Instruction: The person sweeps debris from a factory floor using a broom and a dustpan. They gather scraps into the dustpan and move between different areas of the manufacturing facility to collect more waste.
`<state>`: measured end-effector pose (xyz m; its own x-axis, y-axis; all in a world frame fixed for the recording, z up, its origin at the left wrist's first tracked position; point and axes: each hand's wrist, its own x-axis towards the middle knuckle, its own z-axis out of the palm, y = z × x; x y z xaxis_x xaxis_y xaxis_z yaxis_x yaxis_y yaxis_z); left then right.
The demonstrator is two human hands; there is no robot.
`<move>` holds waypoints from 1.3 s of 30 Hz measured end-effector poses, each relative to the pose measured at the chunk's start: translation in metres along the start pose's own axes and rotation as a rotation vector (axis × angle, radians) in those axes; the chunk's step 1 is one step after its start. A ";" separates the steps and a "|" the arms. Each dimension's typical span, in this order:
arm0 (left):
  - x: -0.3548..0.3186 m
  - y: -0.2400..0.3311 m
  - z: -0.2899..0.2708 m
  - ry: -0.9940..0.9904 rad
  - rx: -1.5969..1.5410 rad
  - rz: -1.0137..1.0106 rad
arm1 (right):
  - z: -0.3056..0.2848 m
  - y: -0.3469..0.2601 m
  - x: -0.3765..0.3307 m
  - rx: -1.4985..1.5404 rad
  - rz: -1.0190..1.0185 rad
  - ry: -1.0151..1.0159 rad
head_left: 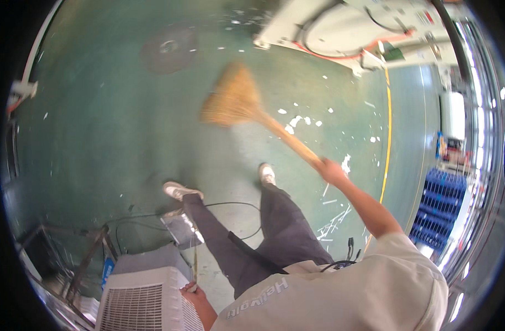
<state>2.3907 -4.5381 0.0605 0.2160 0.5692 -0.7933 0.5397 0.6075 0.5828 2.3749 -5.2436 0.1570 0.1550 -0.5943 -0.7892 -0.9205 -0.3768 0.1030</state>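
My right hand (pixel 333 172) is closed round the handle of a straw broom (pixel 234 99). The broom reaches out ahead over the green floor, its fan-shaped bristles blurred by motion. Low at the left, my left hand (pixel 194 294) is closed on the thin upright handle of a shiny metal dustpan (pixel 182 229). The dustpan stands beside my left leg, near my shoe. White scraps (pixel 296 121) lie right of the bristles, and thin white strips (pixel 334 222) lie nearer to me on the right.
A grey-white vented unit (pixel 136 298) stands beside my left hand, with a metal frame (pixel 76 270) left of it. A black cable (pixel 236 203) loops over the floor behind my feet. White machinery (pixel 340 33) is ahead right; blue stacked crates (pixel 440 207) stand beyond a yellow floor line (pixel 388 138).
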 end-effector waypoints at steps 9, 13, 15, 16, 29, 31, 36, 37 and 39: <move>-0.114 -0.039 -0.013 -0.151 0.168 0.126 | 0.036 0.200 0.099 0.140 0.162 -0.218; -0.162 -0.053 -0.005 -0.167 0.231 0.114 | 0.119 0.438 -0.013 0.109 0.332 -0.158; -0.180 -0.073 -0.003 -0.205 0.264 0.083 | 0.106 0.493 -0.069 0.273 0.678 -0.160; -0.180 -0.082 0.002 -0.244 0.270 0.059 | 0.119 0.542 -0.086 0.239 0.673 -0.192; -0.327 -0.248 -0.008 -0.557 0.453 0.041 | 0.107 0.626 -0.103 0.446 0.224 0.075; -0.356 -0.280 0.000 -0.590 0.515 0.053 | 0.083 0.584 -0.021 0.490 0.013 0.165; -0.438 -0.375 0.037 -0.599 0.698 0.114 | 0.004 0.504 0.194 0.348 -0.205 0.219; -0.463 -0.397 0.043 -0.617 0.737 0.144 | -0.005 0.511 0.227 0.374 -0.196 0.215; -0.500 -0.438 0.052 -0.666 0.792 0.177 | -0.030 0.551 0.273 0.384 -0.162 0.203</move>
<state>2.0889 -5.1176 0.1927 0.6182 0.0487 -0.7845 0.7829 -0.1275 0.6090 1.9208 -5.6350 0.0160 0.3396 -0.6909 -0.6382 -0.9389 -0.2086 -0.2737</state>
